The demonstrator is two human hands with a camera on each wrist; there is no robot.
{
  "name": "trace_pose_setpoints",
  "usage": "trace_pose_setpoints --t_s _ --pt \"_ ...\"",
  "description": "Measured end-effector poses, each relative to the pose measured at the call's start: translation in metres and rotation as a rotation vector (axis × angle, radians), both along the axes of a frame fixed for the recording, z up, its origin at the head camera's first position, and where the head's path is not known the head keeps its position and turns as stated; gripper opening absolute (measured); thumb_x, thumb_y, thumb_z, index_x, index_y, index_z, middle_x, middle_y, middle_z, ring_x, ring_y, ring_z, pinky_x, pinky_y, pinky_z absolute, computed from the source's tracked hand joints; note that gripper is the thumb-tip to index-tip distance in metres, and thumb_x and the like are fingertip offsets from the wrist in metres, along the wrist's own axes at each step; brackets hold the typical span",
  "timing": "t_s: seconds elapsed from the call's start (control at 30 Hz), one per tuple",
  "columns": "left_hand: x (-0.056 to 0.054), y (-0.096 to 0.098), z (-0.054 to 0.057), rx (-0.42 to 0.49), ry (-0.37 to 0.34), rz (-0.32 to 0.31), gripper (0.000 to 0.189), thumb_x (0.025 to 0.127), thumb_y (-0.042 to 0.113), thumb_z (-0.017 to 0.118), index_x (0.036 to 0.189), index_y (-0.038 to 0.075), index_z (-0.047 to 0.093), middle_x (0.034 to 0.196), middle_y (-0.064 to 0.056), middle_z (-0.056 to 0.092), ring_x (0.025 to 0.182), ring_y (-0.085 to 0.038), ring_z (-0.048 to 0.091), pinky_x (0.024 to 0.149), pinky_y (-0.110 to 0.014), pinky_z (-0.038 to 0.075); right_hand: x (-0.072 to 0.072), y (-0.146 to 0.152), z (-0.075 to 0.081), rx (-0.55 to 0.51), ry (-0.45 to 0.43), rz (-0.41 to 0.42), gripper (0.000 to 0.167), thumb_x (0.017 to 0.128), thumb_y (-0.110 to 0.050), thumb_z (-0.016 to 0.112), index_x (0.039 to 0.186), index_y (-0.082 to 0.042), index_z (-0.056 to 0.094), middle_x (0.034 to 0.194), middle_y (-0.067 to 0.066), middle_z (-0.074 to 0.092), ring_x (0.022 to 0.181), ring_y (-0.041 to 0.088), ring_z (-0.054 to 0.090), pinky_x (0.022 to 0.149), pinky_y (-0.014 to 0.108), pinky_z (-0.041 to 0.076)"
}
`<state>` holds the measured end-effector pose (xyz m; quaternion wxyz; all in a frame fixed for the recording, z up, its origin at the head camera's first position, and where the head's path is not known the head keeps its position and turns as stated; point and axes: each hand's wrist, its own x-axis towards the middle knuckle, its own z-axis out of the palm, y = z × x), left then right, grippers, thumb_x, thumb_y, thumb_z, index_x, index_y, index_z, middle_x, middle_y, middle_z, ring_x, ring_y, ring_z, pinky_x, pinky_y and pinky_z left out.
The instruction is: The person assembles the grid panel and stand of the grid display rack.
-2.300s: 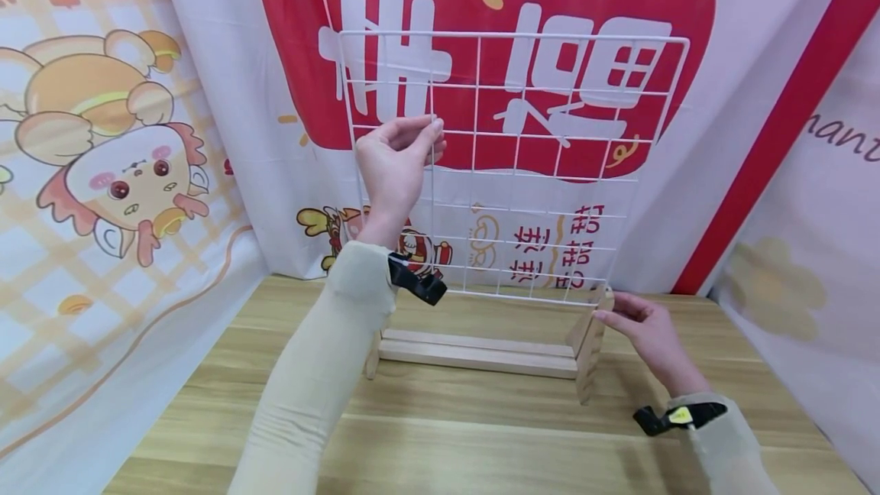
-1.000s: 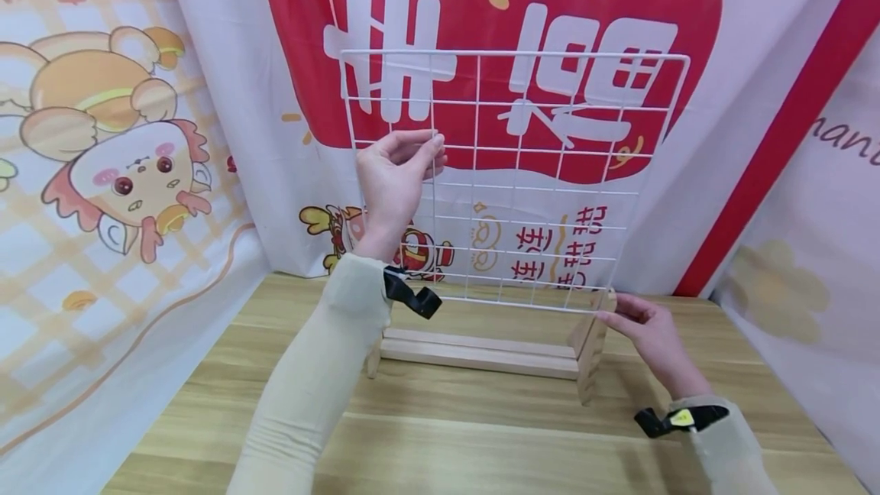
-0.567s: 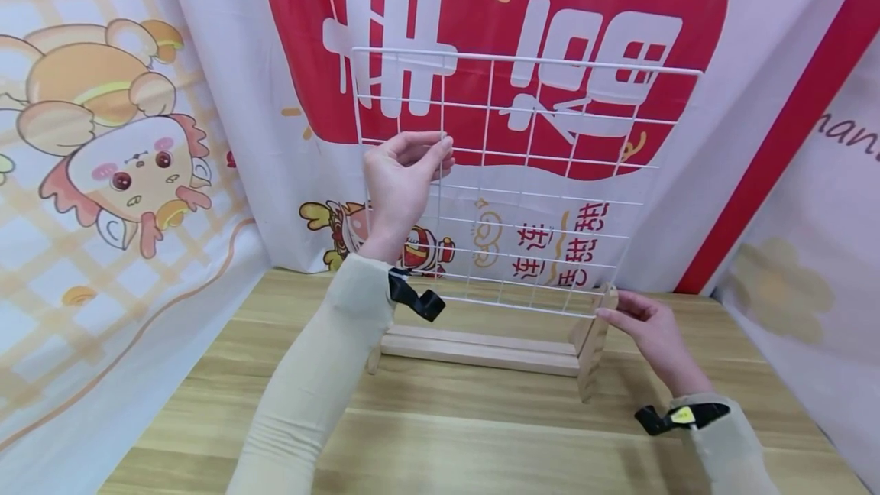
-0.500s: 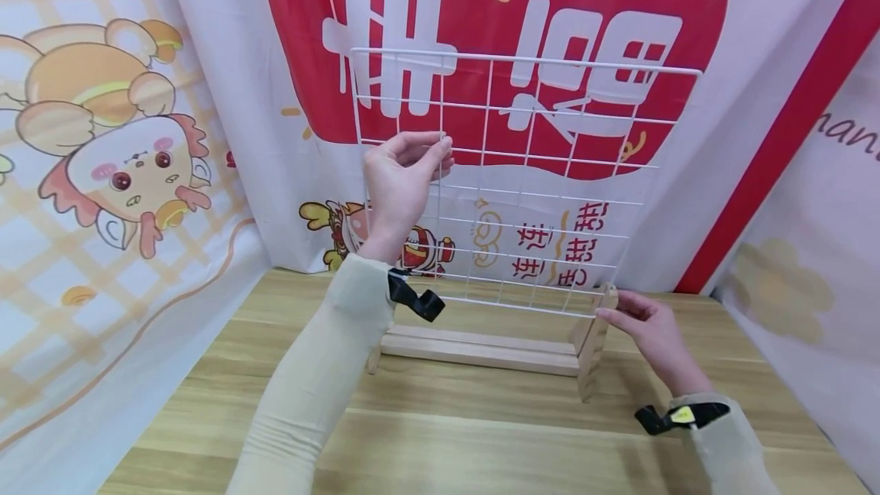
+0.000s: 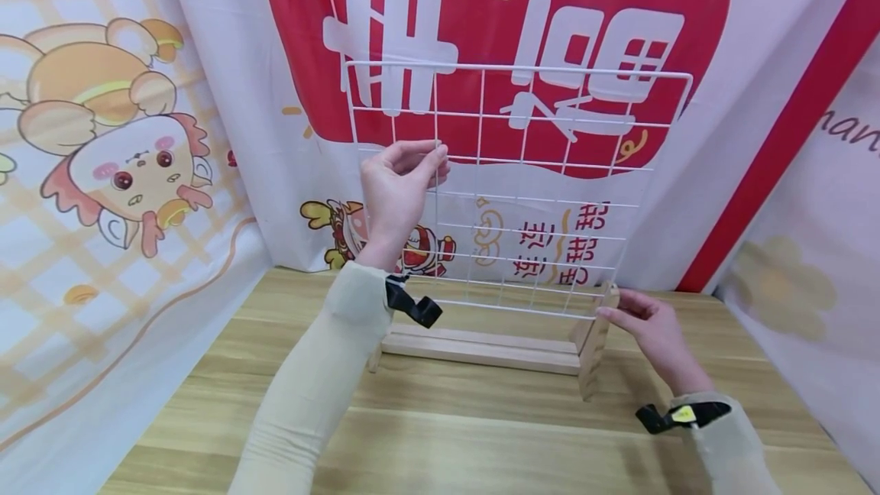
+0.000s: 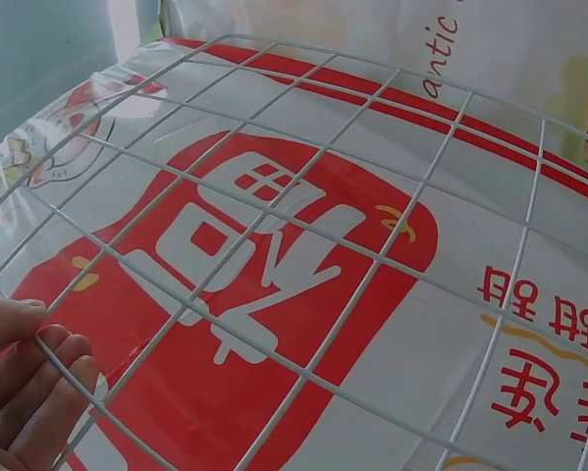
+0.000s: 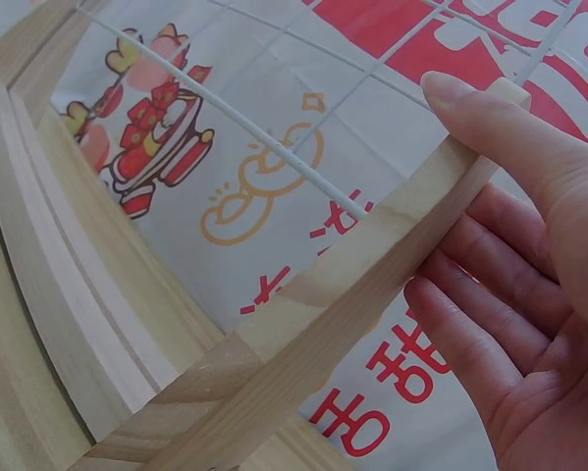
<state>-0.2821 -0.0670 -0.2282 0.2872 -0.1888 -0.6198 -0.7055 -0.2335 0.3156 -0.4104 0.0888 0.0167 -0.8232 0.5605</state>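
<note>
A white wire grid panel (image 5: 481, 161) stands upright above a low wooden stand (image 5: 481, 348) with a grooved base bar. My left hand (image 5: 399, 182) pinches one of the panel's vertical wires at its left part, thumb in front and fingers behind; the left wrist view shows the wire (image 6: 68, 368) between them. At the stand's right upright (image 5: 596, 346), my right hand (image 5: 649, 327) grips the top end between thumb and fingers. In the right wrist view the thumb lies over that wooden end piece (image 7: 411, 196), and the panel's lower wire (image 7: 264, 137) meets its inner side.
The stand sits on a wood-grain table (image 5: 474, 441). Behind it hangs a white cloth backdrop with a red printed patch (image 5: 467, 21). A printed cloth (image 5: 103, 174) runs along the left side, another (image 5: 804, 250) along the right.
The left hand has lowered the grid panel, its top edge dropping and tipping. It swung slightly right, then back left. The right hand stays on the upright.
</note>
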Motion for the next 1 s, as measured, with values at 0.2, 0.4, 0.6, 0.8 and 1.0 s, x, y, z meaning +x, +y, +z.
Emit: trace_pose_setpoints --t_s 0.2,0.4,0.6,0.8,1.0 --pt "0.001 -0.001 -0.006 -0.014 -0.002 0.006 0.029 0.091 0.032 0.079 0.111 0.012 0.078 0.101 -0.001 0.077 0.091 -0.020 0.075 0.086 -0.030 0.060 0.001 -0.001 0.000 0.000 0.014 -0.002 0.056 0.095 -0.031 0.076 0.135 0.005 0.060 0.105 -0.011 0.069 0.098 0.004 0.062 0.083 0.016 0.052" --pt "0.001 -0.002 -0.014 -0.022 -0.022 0.027 0.029 0.090 0.035 0.079 0.111 0.015 0.078 0.100 0.000 0.077 0.090 -0.019 0.075 0.086 -0.030 0.060 0.001 -0.001 -0.001 0.007 0.007 -0.002 0.057 0.095 -0.034 0.076 0.135 0.003 0.061 0.108 -0.010 0.069 0.099 0.005 0.061 0.083 0.016 0.052" --pt "-0.001 -0.004 -0.021 -0.014 -0.010 0.018 0.032 0.091 0.032 0.079 0.113 0.008 0.077 0.101 -0.002 0.077 0.090 -0.020 0.075 0.085 -0.031 0.060 0.002 -0.001 -0.002 0.018 0.007 -0.003 0.060 0.095 -0.035 0.075 0.136 0.005 0.059 0.110 -0.008 0.069 0.099 0.005 0.062 0.083 0.016 0.052" --pt "0.001 -0.004 -0.025 -0.019 -0.024 0.011 0.035 0.091 0.032 0.079 0.113 0.006 0.076 0.099 -0.003 0.077 0.089 -0.020 0.075 0.086 -0.031 0.060 0.001 -0.001 -0.002 -0.009 0.027 0.003 0.054 0.096 -0.029 0.076 0.135 0.004 0.060 0.107 -0.012 0.068 0.098 0.003 0.062 0.083 0.015 0.052" --pt "0.003 -0.004 -0.030 -0.017 -0.046 0.016 0.032 0.091 0.028 0.079 0.113 0.006 0.076 0.099 -0.005 0.077 0.088 -0.021 0.075 0.086 -0.030 0.059 0.002 -0.001 -0.002 -0.008 0.029 0.003 0.054 0.095 -0.031 0.076 0.135 0.002 0.061 0.107 -0.012 0.068 0.098 0.005 0.062 0.083 0.016 0.053"
